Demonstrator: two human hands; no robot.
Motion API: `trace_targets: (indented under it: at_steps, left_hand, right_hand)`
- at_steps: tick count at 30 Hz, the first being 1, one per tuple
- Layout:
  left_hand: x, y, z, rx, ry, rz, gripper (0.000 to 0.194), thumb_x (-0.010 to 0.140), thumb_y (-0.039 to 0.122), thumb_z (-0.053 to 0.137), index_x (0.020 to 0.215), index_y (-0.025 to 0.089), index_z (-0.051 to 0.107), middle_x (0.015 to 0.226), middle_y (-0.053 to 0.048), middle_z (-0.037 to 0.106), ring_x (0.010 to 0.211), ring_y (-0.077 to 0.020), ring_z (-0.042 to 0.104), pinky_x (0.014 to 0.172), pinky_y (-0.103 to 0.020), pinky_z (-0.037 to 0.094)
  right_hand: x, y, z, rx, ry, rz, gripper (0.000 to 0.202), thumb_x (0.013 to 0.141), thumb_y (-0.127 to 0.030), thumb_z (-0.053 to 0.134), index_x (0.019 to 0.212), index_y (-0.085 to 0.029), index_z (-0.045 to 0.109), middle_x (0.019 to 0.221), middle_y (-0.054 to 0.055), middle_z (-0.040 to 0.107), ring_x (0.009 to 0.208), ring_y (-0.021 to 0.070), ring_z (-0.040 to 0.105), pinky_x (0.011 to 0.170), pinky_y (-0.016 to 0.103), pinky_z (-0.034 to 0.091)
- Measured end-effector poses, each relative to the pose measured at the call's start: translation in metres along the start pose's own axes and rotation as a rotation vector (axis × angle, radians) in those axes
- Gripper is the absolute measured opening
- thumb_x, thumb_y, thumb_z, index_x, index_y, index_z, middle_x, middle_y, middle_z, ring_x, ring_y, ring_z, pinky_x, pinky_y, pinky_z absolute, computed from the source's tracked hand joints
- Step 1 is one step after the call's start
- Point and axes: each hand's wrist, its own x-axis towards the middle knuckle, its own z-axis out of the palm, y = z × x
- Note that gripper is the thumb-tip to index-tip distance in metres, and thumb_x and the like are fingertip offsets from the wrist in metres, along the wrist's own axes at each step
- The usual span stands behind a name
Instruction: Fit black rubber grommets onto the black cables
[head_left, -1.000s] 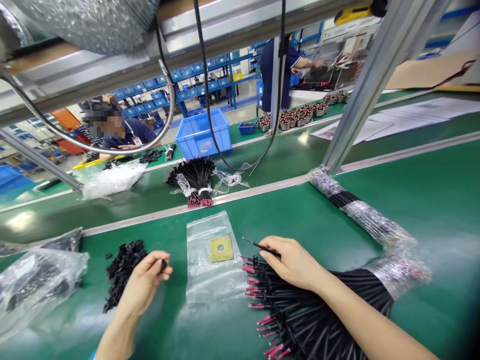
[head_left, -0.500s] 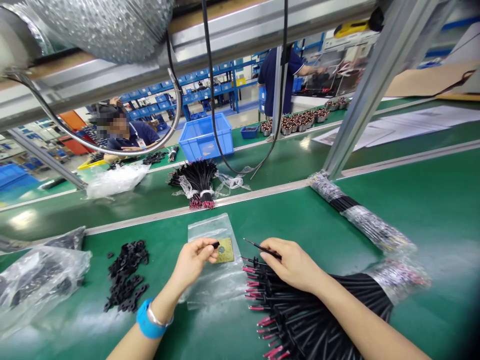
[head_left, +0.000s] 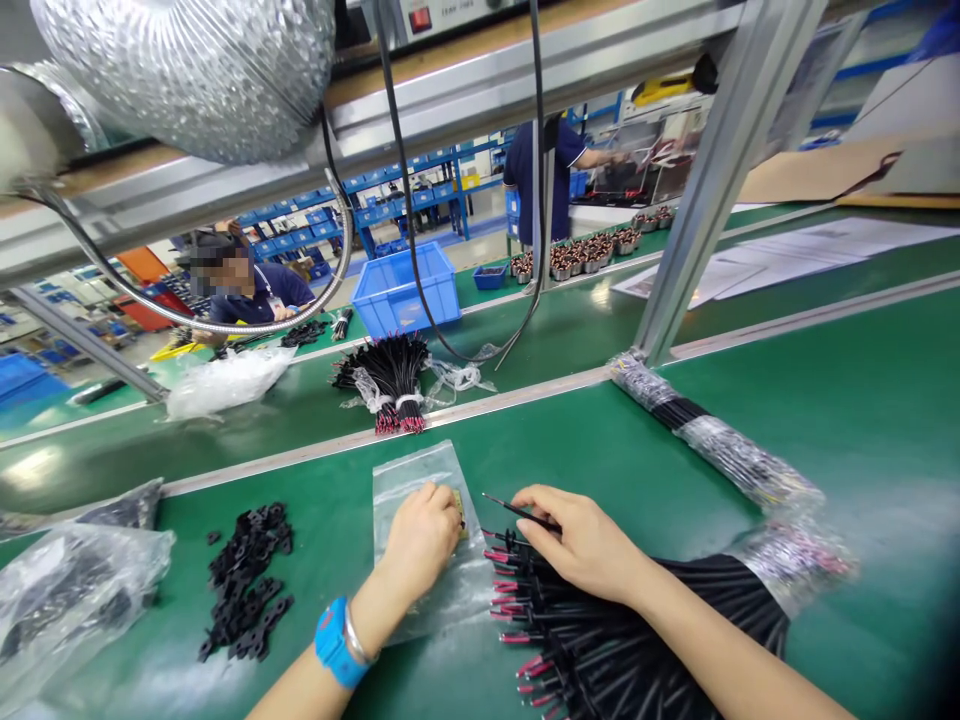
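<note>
My right hand [head_left: 581, 535] pinches a thin black cable [head_left: 529, 515] whose bare tip points left. Under and beside that hand spreads a large bundle of black cables [head_left: 622, 645] with red wire ends facing left. My left hand [head_left: 424, 535], palm down with fingers curled, is over a clear plastic bag [head_left: 409, 465]. At its fingertips a dark bit of a small black plastic part shows, the rest covered by the fingers. A yellowish square plate [head_left: 460, 505] lies on the bag, mostly hidden behind this hand.
Loose black plastic parts [head_left: 251, 570] are piled on the green bench at left, beside a filled clear bag [head_left: 82, 590]. A wrapped cable bundle [head_left: 720, 440] lies at right. Tied cables [head_left: 390, 375] and a blue bin [head_left: 409, 290] stand beyond the rail. Two people are farther back.
My left hand has moved right and turned palm down, covering most of the yellowish plate. My right hand stays nearly in place with the cable. The view has tilted slightly.
</note>
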Motion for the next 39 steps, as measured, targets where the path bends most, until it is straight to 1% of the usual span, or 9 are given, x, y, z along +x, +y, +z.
trace_targets:
  at_steps: [3,7,11,15,20,24,28,33,39]
  left_hand:
    - [0.003,0.006,0.001,-0.217,0.014,-0.083,0.012,0.084,0.015,0.051,0.072,0.018,0.054,0.091,-0.007,0.066,0.081,-0.0182,0.060,0.074,-0.032,0.048]
    - [0.005,0.017,0.005,-0.970,0.025,-0.368,0.020,0.088,0.030,0.052,0.073,0.018,0.048,0.103,-0.010,0.066,0.075,-0.0138,0.063,0.070,-0.029,0.050]
    - [0.006,0.027,0.006,-1.222,0.083,-0.458,0.028,0.080,0.037,0.066,0.070,0.016,0.052,0.101,-0.009,0.067,0.074,-0.0133,0.063,0.073,-0.028,0.048]
    - [0.005,0.031,0.005,-1.228,0.134,-0.449,0.031,0.074,0.039,0.072,0.067,0.016,0.054,0.097,-0.009,0.067,0.075,-0.0143,0.062,0.075,-0.030,0.049]
    - [0.001,0.031,0.006,-1.142,0.166,-0.339,0.026,0.064,0.026,0.081,0.069,0.016,0.058,0.092,-0.007,0.068,0.084,-0.0168,0.063,0.076,-0.028,0.050]
    - [0.002,0.035,0.011,-1.195,0.073,-0.372,0.033,0.059,0.020,0.084,0.082,0.017,0.061,0.091,-0.006,0.070,0.074,-0.0149,0.063,0.068,-0.026,0.051]
    - [0.012,0.038,0.014,-1.204,0.063,-0.418,0.032,0.057,0.023,0.085,0.082,0.015,0.067,0.070,0.000,0.066,0.061,-0.0111,0.058,0.058,-0.022,0.047]
    - [0.018,0.042,0.013,-1.044,0.136,-0.311,0.023,0.052,0.024,0.087,0.070,0.017,0.073,0.067,-0.001,0.062,0.058,-0.0120,0.055,0.054,-0.023,0.045]
    - [0.019,0.051,0.017,-0.845,0.119,-0.187,0.014,0.059,0.027,0.084,0.070,0.022,0.076,0.073,-0.004,0.066,0.063,-0.0174,0.059,0.058,-0.028,0.048]
  right_hand:
    - [-0.001,-0.003,-0.002,0.022,0.029,-0.021,0.009,0.089,-0.022,0.047,0.088,-0.021,0.055,0.071,-0.002,0.055,0.063,0.0132,0.049,0.061,0.025,0.038]
    - [-0.001,-0.004,-0.003,0.045,0.031,-0.104,0.010,0.088,-0.019,0.048,0.083,-0.020,0.057,0.074,-0.001,0.058,0.065,0.0128,0.051,0.063,0.024,0.039]
    - [-0.001,-0.004,-0.003,0.044,0.046,-0.114,0.012,0.088,-0.020,0.048,0.083,-0.020,0.059,0.074,0.000,0.059,0.066,0.0134,0.053,0.064,0.025,0.040]
    - [-0.002,-0.006,-0.003,0.020,0.062,-0.104,0.013,0.087,-0.019,0.048,0.081,-0.019,0.059,0.072,0.001,0.059,0.065,0.0132,0.053,0.063,0.024,0.040]
    - [-0.003,-0.010,-0.004,-0.008,0.082,-0.121,0.013,0.086,-0.019,0.048,0.082,-0.019,0.062,0.072,0.001,0.060,0.064,0.0131,0.054,0.062,0.024,0.040]
    - [-0.004,-0.011,-0.006,-0.031,0.097,-0.161,0.012,0.083,-0.019,0.050,0.082,-0.019,0.062,0.068,0.000,0.057,0.059,0.0127,0.050,0.059,0.024,0.038]
    - [-0.005,-0.011,-0.008,-0.037,0.175,-0.190,0.009,0.083,-0.020,0.049,0.079,-0.018,0.057,0.067,0.000,0.055,0.057,0.0125,0.048,0.057,0.025,0.038]
    - [-0.005,-0.009,-0.011,-0.060,0.173,-0.277,0.018,0.090,-0.020,0.041,0.082,-0.018,0.057,0.067,0.002,0.055,0.059,0.0135,0.048,0.057,0.026,0.038]
    - [-0.006,-0.005,-0.009,-0.036,0.129,-0.252,0.025,0.092,-0.022,0.037,0.076,-0.019,0.056,0.068,0.003,0.057,0.059,0.0136,0.049,0.058,0.026,0.039]
